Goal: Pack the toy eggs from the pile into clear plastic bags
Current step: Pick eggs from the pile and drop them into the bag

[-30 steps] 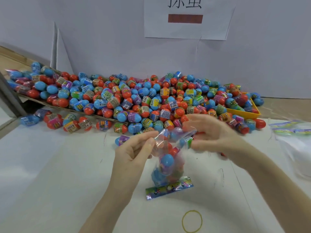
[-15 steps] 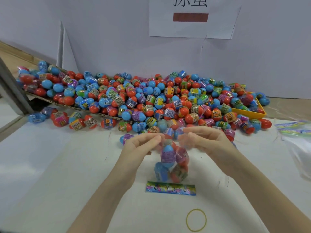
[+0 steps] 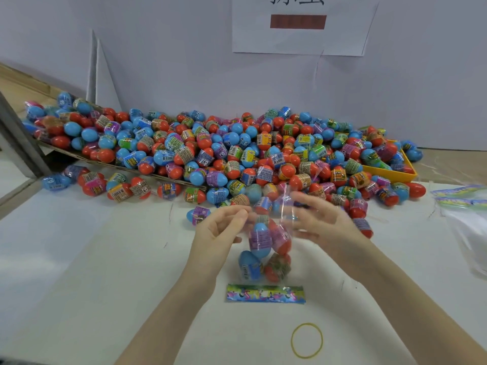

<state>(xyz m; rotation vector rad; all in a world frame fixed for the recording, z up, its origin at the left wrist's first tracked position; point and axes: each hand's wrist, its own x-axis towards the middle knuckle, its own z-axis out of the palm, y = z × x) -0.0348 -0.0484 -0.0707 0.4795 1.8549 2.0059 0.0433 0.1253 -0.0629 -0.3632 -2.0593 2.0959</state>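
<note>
Both the left hand (image 3: 218,227) and the right hand (image 3: 320,222) pinch the top of a clear bag (image 3: 266,248) of toy eggs (image 3: 259,239) above the surface (image 3: 105,259).

A clear plastic bag (image 3: 266,248) hung between the left hand (image 3: 220,230) and the right hand (image 3: 320,222), which pinched its top on each side. Four toy eggs (image 3: 259,241) sat inside it, blue and red, just under the fingers. The big pile (image 3: 224,151) of blue and red eggs lay right behind the hands, some touching the far side of the right hand
</note>
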